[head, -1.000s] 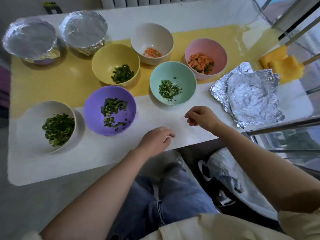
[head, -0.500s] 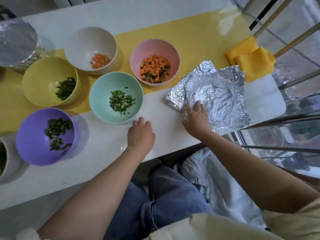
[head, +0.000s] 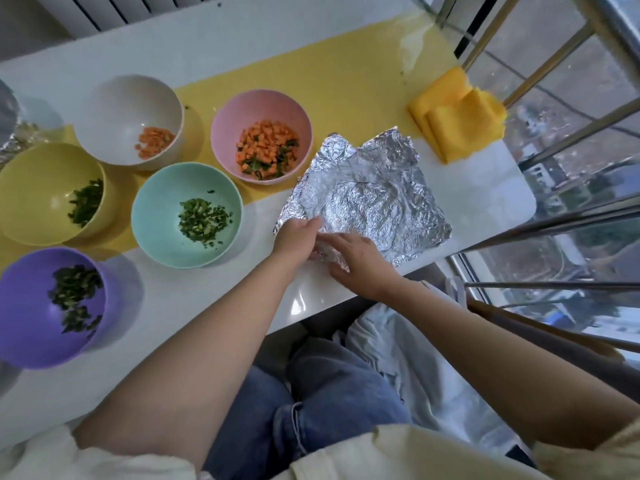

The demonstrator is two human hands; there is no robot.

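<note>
A crumpled sheet of aluminium foil (head: 374, 195) lies on the white table (head: 214, 299) near its right front corner. My left hand (head: 296, 237) pinches the foil's near-left corner. My right hand (head: 356, 261) lies on the foil's near edge, fingers curled over a fold of it. Left of the foil stand a pink bowl (head: 261, 143) of diced carrot with some greens and a mint bowl (head: 187, 214) of chopped greens.
A white bowl (head: 128, 119) with a little carrot, a yellow bowl (head: 52, 192) and a purple bowl (head: 52, 306) with greens stand further left. A folded yellow cloth (head: 457, 116) lies at the back right. Metal railing bars (head: 554, 220) run along the table's right side.
My left hand moved right from the bare table to the foil's corner. My right hand slid to the foil's near edge and took hold. The view shifted right.
</note>
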